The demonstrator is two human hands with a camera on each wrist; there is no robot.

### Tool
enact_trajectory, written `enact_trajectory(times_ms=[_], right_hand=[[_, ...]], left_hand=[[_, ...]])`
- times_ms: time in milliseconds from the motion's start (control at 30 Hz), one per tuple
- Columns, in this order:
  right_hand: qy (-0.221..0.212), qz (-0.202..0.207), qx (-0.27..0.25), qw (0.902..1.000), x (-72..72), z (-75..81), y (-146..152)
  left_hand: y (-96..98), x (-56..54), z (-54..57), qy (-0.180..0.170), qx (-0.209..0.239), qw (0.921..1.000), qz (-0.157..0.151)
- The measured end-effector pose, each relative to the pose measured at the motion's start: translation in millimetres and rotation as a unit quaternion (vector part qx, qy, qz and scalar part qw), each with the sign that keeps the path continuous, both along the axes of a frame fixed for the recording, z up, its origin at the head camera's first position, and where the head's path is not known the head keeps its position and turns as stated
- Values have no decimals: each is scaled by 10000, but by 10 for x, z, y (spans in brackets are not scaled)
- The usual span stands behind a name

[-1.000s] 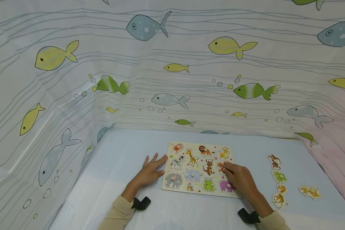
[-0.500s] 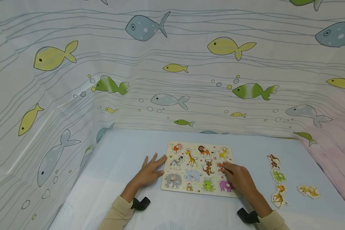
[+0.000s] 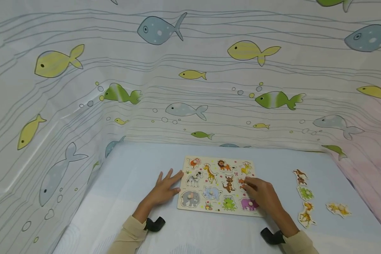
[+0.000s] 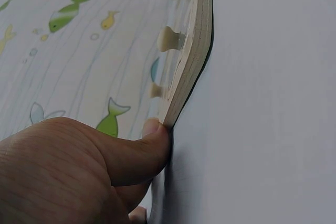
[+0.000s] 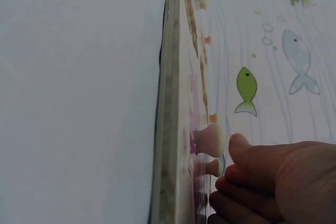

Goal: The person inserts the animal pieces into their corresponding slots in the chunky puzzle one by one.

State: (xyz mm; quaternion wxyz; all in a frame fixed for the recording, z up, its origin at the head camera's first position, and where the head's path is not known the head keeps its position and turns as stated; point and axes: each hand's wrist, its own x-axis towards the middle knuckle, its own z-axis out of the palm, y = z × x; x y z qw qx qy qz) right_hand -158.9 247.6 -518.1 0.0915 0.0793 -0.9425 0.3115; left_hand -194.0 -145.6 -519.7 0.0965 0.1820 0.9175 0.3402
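A wooden animal puzzle board (image 3: 220, 209) lies on the table, its pieces fitted with small knobs. My left hand (image 3: 165, 188) is spread at the board's left edge, fingertips right at it. In the left wrist view, the thumb (image 4: 149, 145) touches the board's edge (image 4: 184, 85). My right hand (image 3: 264, 195) hovers at the right side, fingertips over an orange animal piece (image 3: 241, 181) they partly hide. In the right wrist view, the thumb (image 5: 247, 150) stands apart from the bent fingers, beside a pale knob (image 5: 212, 140) over the purple hippo piece (image 3: 247, 204).
Right of the board lie loose pieces: a brown monkey-like one (image 3: 300, 177), a green one (image 3: 305, 193), a giraffe (image 3: 306, 214) and a yellow animal (image 3: 338, 209). The pale blue table (image 3: 146, 158) meets a fish-patterned cloth (image 3: 222, 123) behind.
The right thumb has drawn slightly away from the fingers over the orange piece. The view has shifted a little; the left hand keeps its place at the board.
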Motion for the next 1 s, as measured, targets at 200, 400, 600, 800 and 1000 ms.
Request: enact_trajectory(times_ms=[200,400,600,800,1000], right_hand=[[-174,-405,-349,9984,29,121,82],[263,-597,-250,9976,66,233,299],[420,-921,-130,9948,151,314,566],[-55,-1438,-136,9895,262,404,864],[-336,-2006,-100,9790,377,414,1205]], left_hand=[[8,9,-4,-29,84,10000,11],[0,0,9,25,-15,10000,-8],[-10,0,-5,-14,-23,10000,26],[-8,3,-8,-25,8,10000,75],[-8,9,20,-31,31,10000,59]])
